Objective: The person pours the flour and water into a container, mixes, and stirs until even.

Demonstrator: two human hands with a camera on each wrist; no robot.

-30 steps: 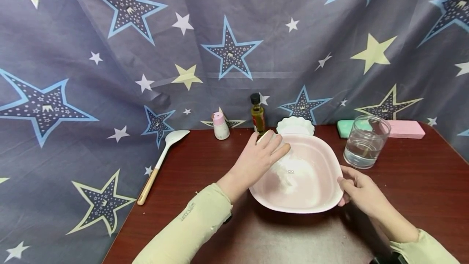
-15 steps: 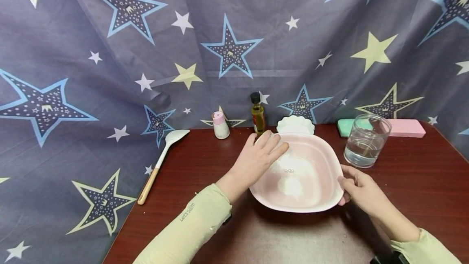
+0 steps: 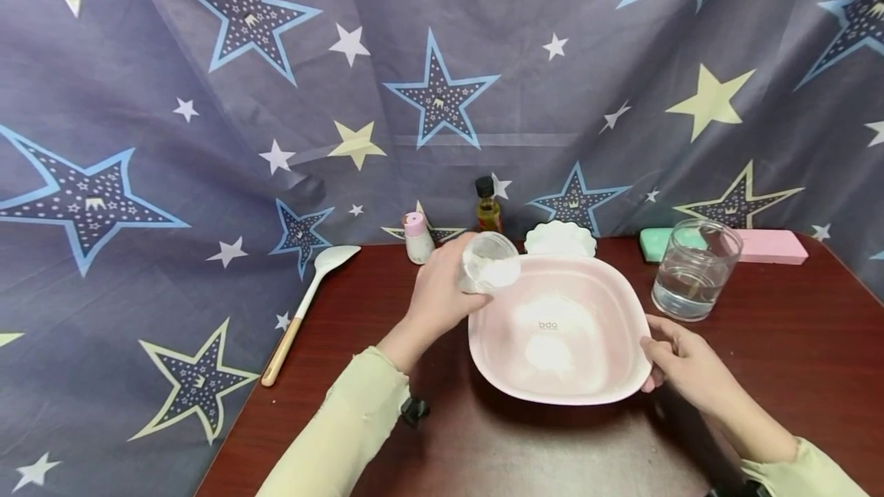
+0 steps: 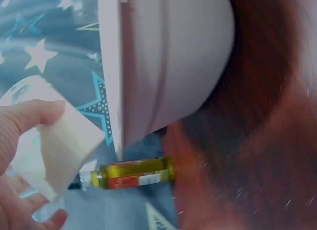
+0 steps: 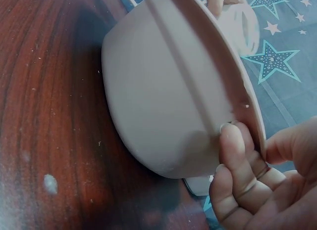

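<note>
My left hand grips a clear cup above the left rim of a pink basin. White powder shows inside the cup, whose mouth is tipped toward the basin. In the left wrist view the thumb presses along the cup's side. The basin's floor carries bright white patches; whether they are powder or shine I cannot tell. At the basin's right rim, my right hand pinches the edge, with the thumb above and the curled fingers beneath.
Behind the basin stand a pink-capped shaker, an oil bottle and a white scalloped dish. A glass of water is right of it, before green and pink blocks. A white ladle lies at the left edge.
White powder was falling into the basin a second ago and no longer falls. My left hand has rolled back and shifted left, turning the cup's mouth up into sight. The right hand stays put.
</note>
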